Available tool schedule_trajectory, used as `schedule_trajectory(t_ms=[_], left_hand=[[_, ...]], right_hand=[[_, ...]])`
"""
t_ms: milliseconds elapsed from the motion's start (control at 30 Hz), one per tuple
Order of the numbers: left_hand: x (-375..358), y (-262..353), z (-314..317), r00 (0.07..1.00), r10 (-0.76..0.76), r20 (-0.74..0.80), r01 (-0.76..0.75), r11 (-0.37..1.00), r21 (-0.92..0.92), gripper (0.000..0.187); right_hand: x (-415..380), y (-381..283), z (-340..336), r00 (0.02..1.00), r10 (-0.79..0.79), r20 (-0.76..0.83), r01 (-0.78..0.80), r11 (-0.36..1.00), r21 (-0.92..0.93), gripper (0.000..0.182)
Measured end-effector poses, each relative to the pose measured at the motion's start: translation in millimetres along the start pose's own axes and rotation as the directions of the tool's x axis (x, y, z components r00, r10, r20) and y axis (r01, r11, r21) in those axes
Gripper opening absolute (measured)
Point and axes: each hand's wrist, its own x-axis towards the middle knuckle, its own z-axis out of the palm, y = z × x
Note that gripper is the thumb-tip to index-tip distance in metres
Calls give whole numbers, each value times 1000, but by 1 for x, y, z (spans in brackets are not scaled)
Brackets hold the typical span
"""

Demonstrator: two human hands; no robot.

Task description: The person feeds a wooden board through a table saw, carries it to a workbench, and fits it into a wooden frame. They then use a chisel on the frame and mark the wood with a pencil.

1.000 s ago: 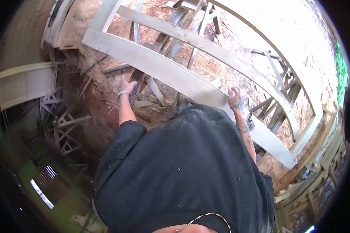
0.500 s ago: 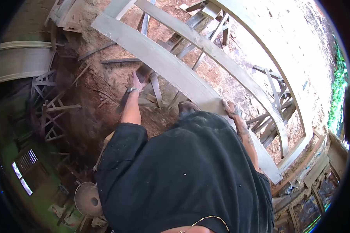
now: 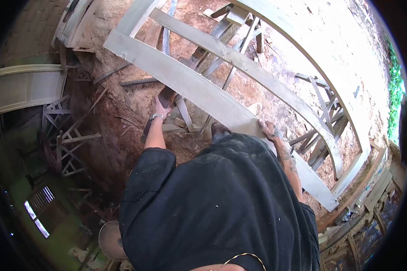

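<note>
A large pale wooden frame [image 3: 185,74], with one curved side and a middle rail, lies across wooden sawhorses. My left hand [image 3: 161,108], a watch at its wrist, is closed around the end of a sawhorse [image 3: 167,96] that sticks out from under the frame's near rail. One splayed leg of this sawhorse shows just right of the hand. Farther along the same rail, my right hand [image 3: 269,129] has its fingers closed over the edge. Its palm side is hidden.
Another sawhorse [image 3: 321,131] supports the frame's right end. Wooden stands [image 3: 72,140] and a pale panel [image 3: 29,88] are at the left. A round fan [image 3: 111,240] stands behind me. Wood scraps [image 3: 371,212] lie at the lower right, and sawdust covers the ground.
The view has shifted slightly, so the scene sits lower. The fingers of my left hand now close more tightly around the sawhorse end. My right hand stays on the rail.
</note>
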Motion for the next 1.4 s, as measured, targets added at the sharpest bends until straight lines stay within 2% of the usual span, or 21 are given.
schedule_trajectory(t_ms=[167,267,367,400,500,533,600,800,867,933,1033,1133,1167,1200,1333,1400], left_hand=[[2,0,1,1000,-18,13,18,1000,18,105],[26,-66,56,995,82,-51,-89,986,-142,107],[4,-93,55,992,94,-81,-110,967,-229,109],[-9,-82,41,999,48,-20,-52,959,-278,110],[-27,-91,39,998,32,-55,-39,992,-117,109],[-44,-81,21,999,-49,-1,49,998,-37,109],[-57,-92,16,989,-145,23,145,989,-8,108],[-113,-156,16,887,-457,71,445,884,143,107],[-121,-165,21,890,-442,115,440,897,44,109],[-130,-156,27,883,-455,119,457,889,8,110],[-122,-147,47,929,-365,70,371,920,-127,110],[-112,-125,56,913,-405,-36,397,906,-145,110],[-114,-117,55,906,-422,-35,411,896,-168,111],[-115,-112,53,899,-437,-38,423,886,-190,111],[-109,-112,57,879,-477,7,468,859,-206,122],[-103,-114,61,887,-461,-10,448,867,-217,123]], right_hand=[[-6,-10,-7,1000,11,18,-11,1000,-5,77],[-14,-13,-7,1000,-1,-29,0,999,-39,78],[-9,-18,-15,1000,-10,-26,8,998,-67,79],[-12,-15,-12,1000,2,0,-2,997,-74,80],[-13,-16,-11,999,-14,-31,11,996,-88,79],[-10,-15,-14,999,-18,-35,15,995,-95,79],[-10,-12,-10,999,-17,-33,14,995,-100,78],[-6,-12,-5,995,-47,-86,42,997,-59,76],[-5,-16,-8,999,-32,-40,31,999,-26,76],[0,-9,-4,999,-45,-26,45,999,-17,77],[0,-8,-6,999,-35,7,35,999,-39,78],[3,0,0,999,-41,25,42,999,-24,80],[5,2,1,998,-61,27,62,998,-27,80],[3,-6,-4,998,20,54,-18,999,-40,80],[9,6,2,1000,2,16,-1,1000,-28,78],[9,8,4,999,-36,-18,36,999,-32,71]])
